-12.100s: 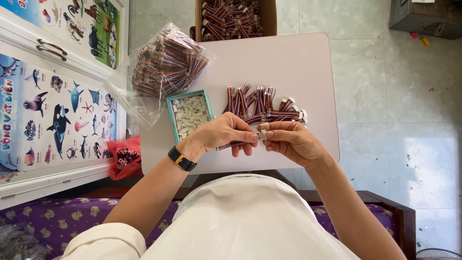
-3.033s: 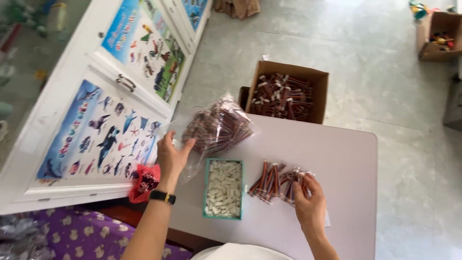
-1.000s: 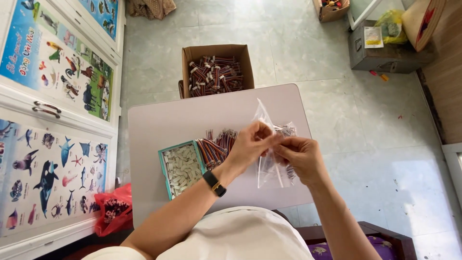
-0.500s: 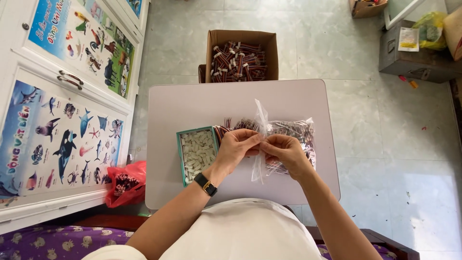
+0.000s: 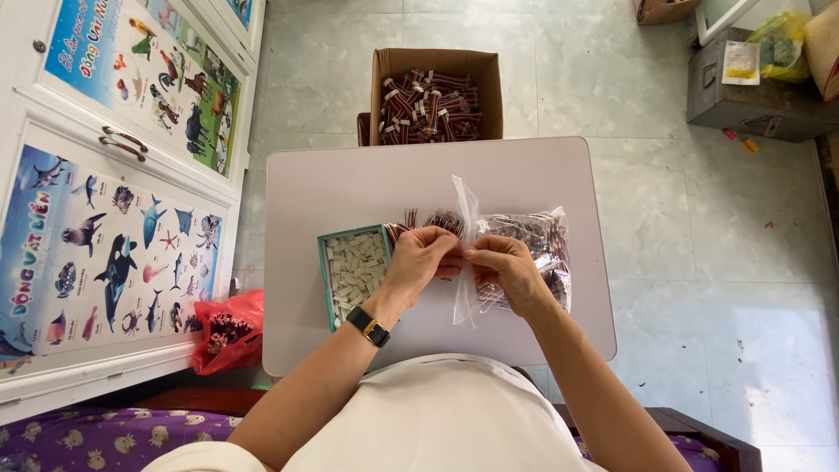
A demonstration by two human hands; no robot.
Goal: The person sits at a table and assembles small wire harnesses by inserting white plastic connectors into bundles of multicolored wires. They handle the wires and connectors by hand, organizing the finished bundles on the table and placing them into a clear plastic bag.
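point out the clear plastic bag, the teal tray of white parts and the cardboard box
clear plastic bag (image 5: 529, 236): head view, on its wire-filled body right of the hands.
teal tray (image 5: 322, 271): head view, on its left rim.
cardboard box (image 5: 434, 59): head view, on its far inner wall.

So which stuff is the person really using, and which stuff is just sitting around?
In use:
- left hand and right hand, both pinching the clear plastic bag
- wire bundles on the table
- green tray of small white pieces

Just lying about:
- cardboard box of wire bundles on the floor
- red bag
- grey metal box
- animal posters
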